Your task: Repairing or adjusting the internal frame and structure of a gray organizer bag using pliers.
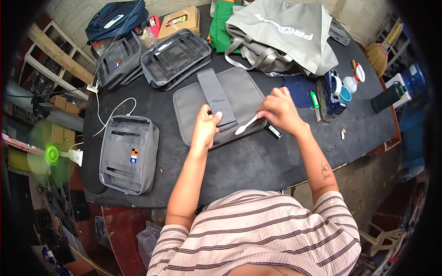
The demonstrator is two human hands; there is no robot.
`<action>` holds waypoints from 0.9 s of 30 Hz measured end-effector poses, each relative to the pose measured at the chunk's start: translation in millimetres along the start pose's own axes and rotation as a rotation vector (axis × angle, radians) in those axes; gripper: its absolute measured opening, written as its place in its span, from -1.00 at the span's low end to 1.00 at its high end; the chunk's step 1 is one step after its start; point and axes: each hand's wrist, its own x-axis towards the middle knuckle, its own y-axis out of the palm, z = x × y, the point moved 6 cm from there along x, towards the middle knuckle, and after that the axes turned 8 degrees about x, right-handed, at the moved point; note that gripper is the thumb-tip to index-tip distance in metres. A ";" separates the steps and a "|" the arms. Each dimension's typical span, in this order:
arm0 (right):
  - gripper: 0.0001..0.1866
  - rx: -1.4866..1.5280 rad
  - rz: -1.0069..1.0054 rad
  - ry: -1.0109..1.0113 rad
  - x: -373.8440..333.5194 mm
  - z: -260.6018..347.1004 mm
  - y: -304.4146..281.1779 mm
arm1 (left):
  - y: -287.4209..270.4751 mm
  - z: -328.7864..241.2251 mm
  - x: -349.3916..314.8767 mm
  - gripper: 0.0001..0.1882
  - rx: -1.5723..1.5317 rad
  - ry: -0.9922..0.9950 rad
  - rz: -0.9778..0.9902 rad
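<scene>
A grey zippered fabric case (pixel 189 108) lies on the table before me, with a wide grey strap (pixel 214 94) across its top. My left hand (pixel 205 128) is closed on the near edge of the case, its thumb pressing the strap's lower end. Over the case's right side, my right hand (pixel 281 110) pinches a slim white tool with a wider, rounded end (pixel 246 125). That end is at the case's near edge; whether it touches the fabric I cannot tell. A small black-and-white item (pixel 274 131) lies beside the case, under my right hand.
Similar grey cases with clear tops stand left (pixel 126 154) and behind (pixel 177 57). A large grey tote bag (pixel 285 32) fills the back. At right are a green-handled cutter (pixel 314 101), a spray bottle (pixel 353 82) and a dark tumbler (pixel 387 97). A white cable (pixel 109 118) trails at left.
</scene>
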 end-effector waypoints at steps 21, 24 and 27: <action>-0.84 0.065 0.072 0.149 12.5 13.7 25.6 | 1.7 11.2 12.9 -0.84 0.029 0.052 0.067; -0.77 0.068 0.109 0.296 4.8 -11.1 15.2 | -2.8 14.0 9.4 -0.83 0.089 0.023 0.050; -0.77 0.019 0.130 0.260 9.8 -0.5 20.8 | 0.5 15.5 10.7 -0.82 0.049 0.016 0.065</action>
